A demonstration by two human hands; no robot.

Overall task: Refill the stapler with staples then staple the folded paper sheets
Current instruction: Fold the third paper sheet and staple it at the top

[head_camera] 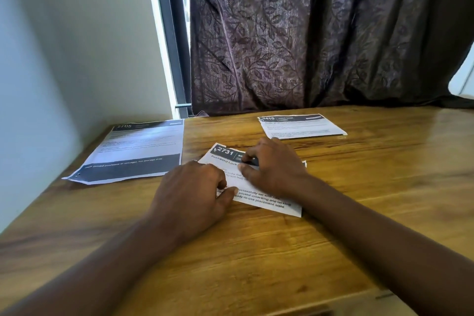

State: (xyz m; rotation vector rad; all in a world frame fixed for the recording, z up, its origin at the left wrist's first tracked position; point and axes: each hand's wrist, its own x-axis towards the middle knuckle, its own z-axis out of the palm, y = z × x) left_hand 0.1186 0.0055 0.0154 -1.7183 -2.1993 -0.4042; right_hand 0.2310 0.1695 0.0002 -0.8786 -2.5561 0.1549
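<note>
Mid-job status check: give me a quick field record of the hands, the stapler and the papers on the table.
left hand: holds middle sheet at its left edge
right hand: grips a dark thing, likely the stapler, on that sheet
left sheet: flat, no hand on it
far sheet: folded, no hand on it
table: wood

Wooden table (256, 264) bears flat printout (133, 151), near folded sheets (266, 200), far folded sheets (300, 127).

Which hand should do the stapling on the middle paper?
Right. The right hand grips a small dark tool, probably the stapler, over the folded paper; the left hand just holds its edge.
</note>
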